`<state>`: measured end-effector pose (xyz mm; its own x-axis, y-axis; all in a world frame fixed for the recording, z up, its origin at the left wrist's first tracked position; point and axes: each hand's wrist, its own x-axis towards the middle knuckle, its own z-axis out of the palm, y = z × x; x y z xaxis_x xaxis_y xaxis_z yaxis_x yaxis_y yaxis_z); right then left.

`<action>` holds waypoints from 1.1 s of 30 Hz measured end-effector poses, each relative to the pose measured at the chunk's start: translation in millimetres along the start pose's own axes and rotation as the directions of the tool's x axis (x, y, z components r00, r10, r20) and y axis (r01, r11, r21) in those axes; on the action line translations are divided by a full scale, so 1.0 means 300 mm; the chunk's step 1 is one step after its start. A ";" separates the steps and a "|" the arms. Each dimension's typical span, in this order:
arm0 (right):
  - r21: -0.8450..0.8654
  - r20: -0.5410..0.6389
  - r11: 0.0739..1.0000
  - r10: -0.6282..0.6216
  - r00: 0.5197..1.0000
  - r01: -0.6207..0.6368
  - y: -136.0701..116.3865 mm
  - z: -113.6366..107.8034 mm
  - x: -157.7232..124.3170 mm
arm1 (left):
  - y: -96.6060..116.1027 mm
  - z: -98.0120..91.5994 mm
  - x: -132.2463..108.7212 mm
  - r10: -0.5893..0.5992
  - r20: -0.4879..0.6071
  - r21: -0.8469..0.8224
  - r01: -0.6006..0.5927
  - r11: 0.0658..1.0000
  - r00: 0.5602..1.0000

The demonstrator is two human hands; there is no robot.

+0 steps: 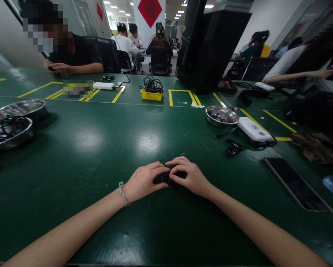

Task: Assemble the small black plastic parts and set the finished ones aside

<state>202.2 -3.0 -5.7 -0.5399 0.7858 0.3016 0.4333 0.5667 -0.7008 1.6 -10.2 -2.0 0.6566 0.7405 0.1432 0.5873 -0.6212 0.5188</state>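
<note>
A small black part, too dark to name more closely, lies low over the green table between my hands. My left hand is closed on its left end, thumb at the near side and fingers at the far side. At its right end, the thumb and index finger of my right hand are pinched together, touching the part. The fingertips of both hands nearly meet, and they hide some of the part. A thin white sliver lies on the table just beyond my right hand.
To the right are a metal bowl of small dark parts, a white power bank, black clips and a phone. Metal bowls stand at left. A yellow tray holds black cables. A co-worker sits across the table.
</note>
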 end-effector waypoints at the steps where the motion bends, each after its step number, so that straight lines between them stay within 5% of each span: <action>1: -0.005 -0.003 1.000 -0.002 1.000 0.002 -0.004 0.001 0.001 | 0.001 0.000 0.000 0.001 0.000 0.003 -0.001 1.000 1.000; 33: 0.005 -0.080 0.993 0.121 0.989 -0.121 -0.029 0.040 -0.001 | -0.022 0.020 0.003 0.157 -0.103 -0.064 -0.164 0.984 0.982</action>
<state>189.9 -11.2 -7.3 -0.4243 0.8657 0.2655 0.4917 0.4665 -0.7352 1.2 -7.1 -10.3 0.6887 0.6559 0.3091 0.4400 -0.7169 0.5409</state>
